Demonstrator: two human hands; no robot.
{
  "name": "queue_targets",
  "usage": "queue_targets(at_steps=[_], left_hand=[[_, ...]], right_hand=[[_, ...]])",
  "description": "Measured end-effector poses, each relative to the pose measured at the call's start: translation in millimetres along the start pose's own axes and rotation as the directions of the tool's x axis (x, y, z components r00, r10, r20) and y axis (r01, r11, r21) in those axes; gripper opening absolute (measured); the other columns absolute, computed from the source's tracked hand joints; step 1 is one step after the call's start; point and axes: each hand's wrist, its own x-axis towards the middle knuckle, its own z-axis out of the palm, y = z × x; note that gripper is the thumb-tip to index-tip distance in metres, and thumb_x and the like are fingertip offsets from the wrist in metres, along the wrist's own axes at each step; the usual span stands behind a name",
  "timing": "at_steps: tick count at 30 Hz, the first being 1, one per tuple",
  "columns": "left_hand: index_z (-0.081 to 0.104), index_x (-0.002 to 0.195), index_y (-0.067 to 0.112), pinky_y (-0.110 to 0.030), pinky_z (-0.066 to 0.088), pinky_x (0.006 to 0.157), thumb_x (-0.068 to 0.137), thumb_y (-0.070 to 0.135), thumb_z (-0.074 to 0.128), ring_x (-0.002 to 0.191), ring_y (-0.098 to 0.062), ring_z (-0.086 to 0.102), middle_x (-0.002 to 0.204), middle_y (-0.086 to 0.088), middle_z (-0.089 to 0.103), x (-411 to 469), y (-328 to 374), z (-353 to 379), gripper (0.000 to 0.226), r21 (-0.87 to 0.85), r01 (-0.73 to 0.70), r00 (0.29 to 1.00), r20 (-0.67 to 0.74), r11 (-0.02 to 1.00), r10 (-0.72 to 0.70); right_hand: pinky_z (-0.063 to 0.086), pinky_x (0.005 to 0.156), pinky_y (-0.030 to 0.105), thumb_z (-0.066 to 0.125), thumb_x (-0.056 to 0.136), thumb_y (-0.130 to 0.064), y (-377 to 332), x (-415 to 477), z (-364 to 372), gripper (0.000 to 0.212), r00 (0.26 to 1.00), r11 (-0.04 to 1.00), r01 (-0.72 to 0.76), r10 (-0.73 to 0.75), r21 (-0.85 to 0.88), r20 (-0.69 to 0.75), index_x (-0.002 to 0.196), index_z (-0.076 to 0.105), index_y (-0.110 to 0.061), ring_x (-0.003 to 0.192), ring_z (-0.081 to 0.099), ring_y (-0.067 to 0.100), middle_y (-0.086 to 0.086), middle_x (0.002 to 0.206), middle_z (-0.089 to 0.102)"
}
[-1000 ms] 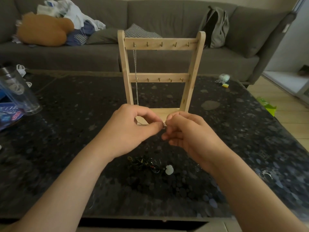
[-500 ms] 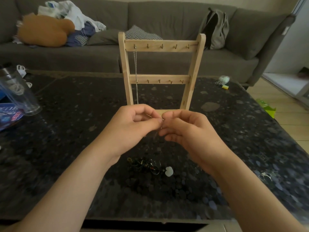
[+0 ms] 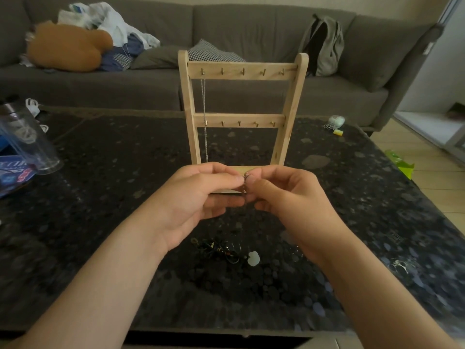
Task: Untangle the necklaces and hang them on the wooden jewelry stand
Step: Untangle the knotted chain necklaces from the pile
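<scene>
Necklace (image 3: 246, 175) (pinched): left hand (image 3: 201, 197), right hand (image 3: 286, 197).

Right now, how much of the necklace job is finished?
Done: one silver chain hangs on the pale wooden stand, top-left hook. In hand: the left hand and right hand pinch a thin necklace. Left: a dark tangle of necklaces on the black speckled table.

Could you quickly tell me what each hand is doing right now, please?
Left hand: pinching a small metallic necklace piece.
Right hand: pinching the same necklace piece.
</scene>
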Motion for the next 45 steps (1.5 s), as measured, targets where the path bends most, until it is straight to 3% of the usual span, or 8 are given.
queue_targets(at_steps=[6, 13, 19, 25, 30, 34, 37, 45], left_hand=[[0.084, 0.106, 0.021, -0.050, 0.048, 0.108, 0.098, 0.026, 0.068, 0.118, -0.026, 0.073, 0.118, -0.004, 0.081, 1.3, -1.2, 1.3, 0.018, -0.032, 0.049, 0.996, -0.069, 0.998, -0.052], [0.083, 0.095, 0.022, -0.036, 0.046, 0.099, 0.101, 0.026, 0.069, 0.111, -0.011, 0.067, 0.096, 0.011, 0.081, 0.6, -1.4, 5.3, 0.016, 0.080, -0.085, 0.967, -0.234, 0.993, 0.101], [0.071, 0.101, 0.008, -0.050, 0.062, 0.099, 0.102, 0.006, 0.065, 0.100, -0.022, 0.078, 0.094, -0.006, 0.080, 3.3, -4.7, 7.3, 0.007, 0.011, -0.248, 0.928, -0.284, 0.969, 0.241], [0.058, 0.093, 0.015, -0.050, 0.053, 0.103, 0.098, 0.002, 0.046, 0.085, -0.019, 0.066, 0.075, -0.001, 0.060, -0.1, 2.0, 13.8, 0.018, -0.368, -0.132, 0.991, -0.083, 0.920, 0.109], [0.060, 0.105, 0.013, -0.045, 0.059, 0.095, 0.075, 0.007, 0.064, 0.079, -0.017, 0.065, 0.073, 0.000, 0.058, -3.0, 2.3, 11.5, 0.031, -0.571, -0.066, 0.997, 0.003, 0.818, 0.083], [0.061, 0.110, 0.016, -0.049, 0.060, 0.100, 0.090, -0.012, 0.058, 0.081, -0.015, 0.075, 0.077, 0.000, 0.067, -0.3, -0.9, 12.0, 0.034, -0.379, -0.132, 0.990, -0.103, 0.916, 0.100], [0.064, 0.107, 0.016, -0.051, 0.060, 0.104, 0.090, -0.017, 0.066, 0.093, -0.020, 0.070, 0.077, 0.003, 0.056, 1.1, -4.6, 11.7, 0.037, -0.144, -0.234, 0.960, -0.188, 0.961, 0.206], [0.066, 0.103, 0.020, -0.059, 0.058, 0.105, 0.070, 0.010, 0.082, 0.089, -0.025, 0.066, 0.072, 0.007, 0.052, 3.7, -7.5, 10.8, 0.038, 0.014, -0.315, 0.919, -0.246, 0.949, 0.309]], right_hand=[[0.065, 0.091, 0.040, 0.067, 0.104, -0.014, -1.1, 1.2, 3.4, 0.012, 0.998, 0.997, -0.031, 0.035, 0.075, -0.043, 0.105, 0.076, -0.006, 0.093, 0.081, 0.023, 0.010, 0.094, 0.083], [0.066, 0.089, 0.038, 0.069, 0.102, -0.009, -3.6, 1.1, 3.9, 0.007, 0.995, 0.993, -0.037, 0.047, 0.111, -0.088, 0.103, 0.076, -0.006, 0.089, 0.081, 0.024, 0.010, 0.090, 0.082], [0.063, 0.090, 0.039, 0.071, 0.099, -0.006, -3.0, 2.0, 5.2, 0.008, 0.994, 0.992, -0.041, 0.052, 0.116, -0.097, 0.099, 0.078, -0.008, 0.086, 0.080, 0.022, 0.010, 0.089, 0.082], [0.061, 0.089, 0.039, 0.068, 0.103, -0.011, 1.7, 2.5, 6.3, 0.012, 0.995, 0.990, -0.038, 0.051, 0.137, -0.090, 0.103, 0.079, -0.009, 0.082, 0.077, 0.018, 0.008, 0.086, 0.080], [0.062, 0.090, 0.038, 0.068, 0.104, -0.015, 4.3, 3.1, 7.0, 0.013, 0.993, 0.996, -0.013, 0.024, 0.090, -0.115, 0.104, 0.080, -0.013, 0.082, 0.076, 0.014, 0.007, 0.086, 0.081], [0.062, 0.090, 0.039, 0.067, 0.104, -0.015, 3.8, 2.9, 6.9, 0.013, 0.992, 0.994, -0.013, 0.026, 0.105, -0.120, 0.103, 0.080, -0.012, 0.083, 0.076, 0.015, 0.005, 0.085, 0.080], [0.062, 0.089, 0.038, 0.068, 0.104, -0.016, 3.2, 2.6, 7.1, 0.012, 0.993, 0.996, 0.003, 0.007, 0.084, -0.114, 0.103, 0.079, -0.013, 0.084, 0.077, 0.015, 0.005, 0.087, 0.081], [0.063, 0.087, 0.037, 0.067, 0.104, -0.017, 2.9, 2.4, 8.2, 0.012, 0.993, 0.998, 0.016, -0.008, 0.063, -0.114, 0.103, 0.079, -0.015, 0.084, 0.077, 0.015, 0.001, 0.086, 0.080]])
